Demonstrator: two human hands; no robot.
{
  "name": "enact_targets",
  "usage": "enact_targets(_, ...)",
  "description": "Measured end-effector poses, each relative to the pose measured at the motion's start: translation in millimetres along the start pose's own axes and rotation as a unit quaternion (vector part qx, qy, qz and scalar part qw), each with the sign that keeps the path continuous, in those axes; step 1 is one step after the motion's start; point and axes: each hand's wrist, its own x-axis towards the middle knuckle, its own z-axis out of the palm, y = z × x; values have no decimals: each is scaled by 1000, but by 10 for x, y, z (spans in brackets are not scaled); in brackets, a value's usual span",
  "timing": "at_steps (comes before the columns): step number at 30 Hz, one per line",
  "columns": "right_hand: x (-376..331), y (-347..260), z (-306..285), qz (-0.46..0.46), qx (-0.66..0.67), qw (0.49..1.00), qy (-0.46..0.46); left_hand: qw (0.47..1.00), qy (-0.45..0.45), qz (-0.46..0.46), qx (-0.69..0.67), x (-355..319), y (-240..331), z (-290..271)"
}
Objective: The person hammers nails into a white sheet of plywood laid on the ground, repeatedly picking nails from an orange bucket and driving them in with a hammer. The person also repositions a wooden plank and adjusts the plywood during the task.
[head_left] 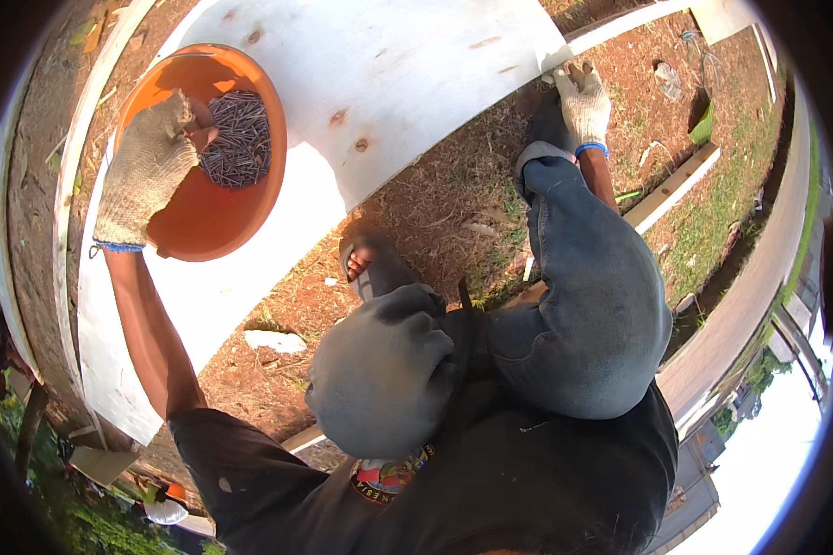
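Your left hand [148,171] reaches into the orange bucket [208,222], the nails [242,139] just to its right; I can't tell whether it, or your right hand [583,106] beside the white board [416,65], grips anything.

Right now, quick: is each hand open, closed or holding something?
Left hand: by the nails in the orange bucket; grip can't be told.
Right hand: at the edge of the white board; grip can't be told.
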Motion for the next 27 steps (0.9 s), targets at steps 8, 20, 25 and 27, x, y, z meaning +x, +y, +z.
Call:
enact_targets(8, -1188, 666, -806, 161, 65, 983, 61, 956, -97, -150, 234, 129, -154, 865)
enact_targets(20, -1992, 1204, -379, 205, -162, 965, -33, 976, -7, -123, 178, -44, -40, 821)
enact_targets(25, -1953, 1262, -486, 225, -113, 967, -23, 985, 128, -113, -25, -86, -496, 985)
enact_targets(27, -1976, 1130, -343, 230, -109, 967, -18, 964, 237, -76, -94, -241, -512, 937)
